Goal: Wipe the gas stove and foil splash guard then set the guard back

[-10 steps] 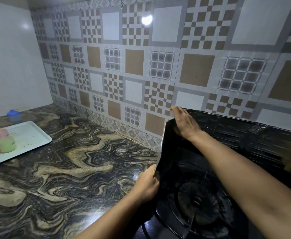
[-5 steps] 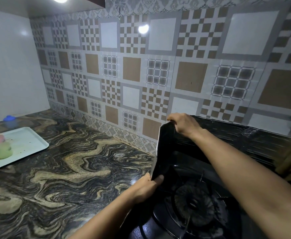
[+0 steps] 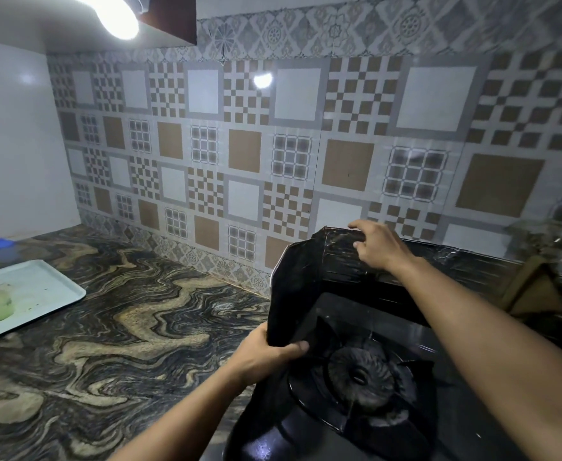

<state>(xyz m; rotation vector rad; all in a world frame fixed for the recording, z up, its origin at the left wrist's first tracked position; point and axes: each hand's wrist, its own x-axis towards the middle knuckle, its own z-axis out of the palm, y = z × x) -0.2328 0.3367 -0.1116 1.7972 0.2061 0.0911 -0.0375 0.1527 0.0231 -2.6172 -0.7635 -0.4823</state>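
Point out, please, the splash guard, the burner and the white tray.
splash guard (image 3: 292, 294): head view, on its dark left side panel.
burner (image 3: 361, 377): head view, on the round centre cap.
white tray (image 3: 45, 289): head view, on a bare part of its floor.

There is a single view, from a camera worn on the person's head, looking forward and down across the table (image 3: 133, 327) toward the patterned tile wall (image 3: 306, 144). The wide lens bends straight lines near the edges (the ceiling lamp (image 3: 113, 15) at upper left is stretched). It sits close: both forearms enter from the bottom edge, with the left hand (image 3: 266, 354) near the lower centre and the right hand (image 3: 379, 247) farther off, toward the wall. A white tray (image 3: 40, 287) lies at the left margin, the gas stove (image 3: 389, 410) at lower right.
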